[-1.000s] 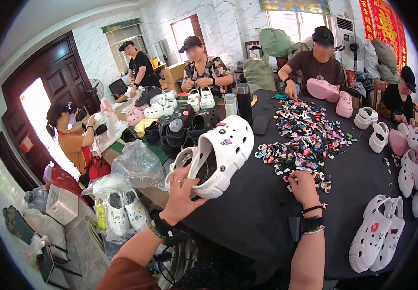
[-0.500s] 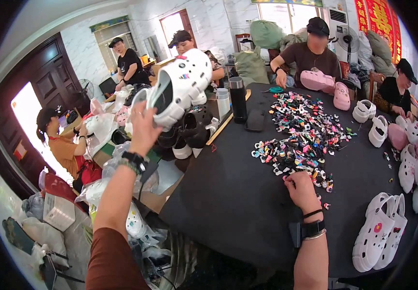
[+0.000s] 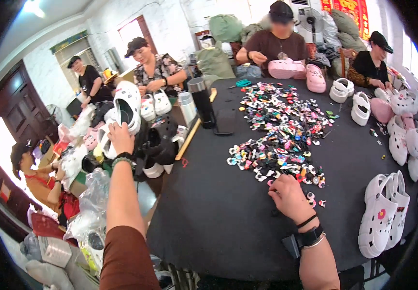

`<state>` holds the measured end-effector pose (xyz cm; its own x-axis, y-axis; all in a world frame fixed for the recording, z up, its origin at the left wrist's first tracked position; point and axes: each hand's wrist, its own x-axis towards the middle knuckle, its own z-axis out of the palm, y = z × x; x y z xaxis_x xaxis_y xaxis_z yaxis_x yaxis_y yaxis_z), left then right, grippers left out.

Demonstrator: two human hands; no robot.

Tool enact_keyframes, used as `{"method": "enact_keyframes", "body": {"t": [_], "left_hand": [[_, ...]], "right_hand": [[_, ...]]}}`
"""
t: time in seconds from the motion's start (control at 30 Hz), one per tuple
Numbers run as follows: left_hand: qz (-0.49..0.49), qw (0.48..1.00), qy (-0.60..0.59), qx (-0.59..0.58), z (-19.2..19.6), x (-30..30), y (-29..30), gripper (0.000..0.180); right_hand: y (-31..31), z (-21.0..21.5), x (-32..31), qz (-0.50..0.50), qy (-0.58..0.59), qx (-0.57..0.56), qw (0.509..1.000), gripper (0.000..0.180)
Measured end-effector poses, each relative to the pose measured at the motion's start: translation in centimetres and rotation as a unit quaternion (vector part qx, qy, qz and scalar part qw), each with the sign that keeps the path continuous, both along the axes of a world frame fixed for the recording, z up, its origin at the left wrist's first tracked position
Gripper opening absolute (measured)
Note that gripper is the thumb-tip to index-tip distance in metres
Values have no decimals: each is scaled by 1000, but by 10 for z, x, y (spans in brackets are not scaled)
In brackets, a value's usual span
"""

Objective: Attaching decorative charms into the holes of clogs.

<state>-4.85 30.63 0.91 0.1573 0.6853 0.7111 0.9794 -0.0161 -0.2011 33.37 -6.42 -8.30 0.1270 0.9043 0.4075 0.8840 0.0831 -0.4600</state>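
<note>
My left hand (image 3: 121, 138) grips a white clog (image 3: 130, 100) by its heel end, out over the crowded left side next to other shoes. The clog's opening faces me and its toe points up. Small charms sit on its upper part. My right hand (image 3: 288, 195) is low over the black table, at the near edge of a heap of colourful shoe charms (image 3: 286, 128). Its fingers are curled and the thumb is drawn in to them; whatever lies between the tips is too small to make out. Two loose charms (image 3: 311, 196) lie beside that hand.
A pair of white clogs (image 3: 378, 215) with charms stands at the right. A black bottle (image 3: 202, 103) and a phone (image 3: 225, 122) lie left of the heap. Across the table a person (image 3: 280, 43) sits behind pink clogs (image 3: 286, 68). Dark shoes (image 3: 160, 140) crowd the left.
My left hand has lowered the white clog and carried it farther off, toward the other shoes. The right hand stays by the heap. The whole view has shifted.
</note>
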Motion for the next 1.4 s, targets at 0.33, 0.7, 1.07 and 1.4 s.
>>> {"method": "enact_keyframes", "body": {"t": [0.33, 0.7, 1.07, 1.4], "left_hand": [[57, 983, 11, -174, 22, 31, 14, 68], [69, 968, 107, -216, 18, 51, -18, 35], [-55, 993, 32, -98, 14, 22, -73, 42], [77, 991, -104, -40, -46, -129, -168, 75]], "right_hand": [[-3, -3, -5, -24, -7, -20, 999, 7], [-3, -5, -5, -14, 3, -10, 1000, 8], [2, -6, -1, 14, -35, 21, 999, 9], [6, -21, 4, 21, -9, 9, 1000, 12]]}}
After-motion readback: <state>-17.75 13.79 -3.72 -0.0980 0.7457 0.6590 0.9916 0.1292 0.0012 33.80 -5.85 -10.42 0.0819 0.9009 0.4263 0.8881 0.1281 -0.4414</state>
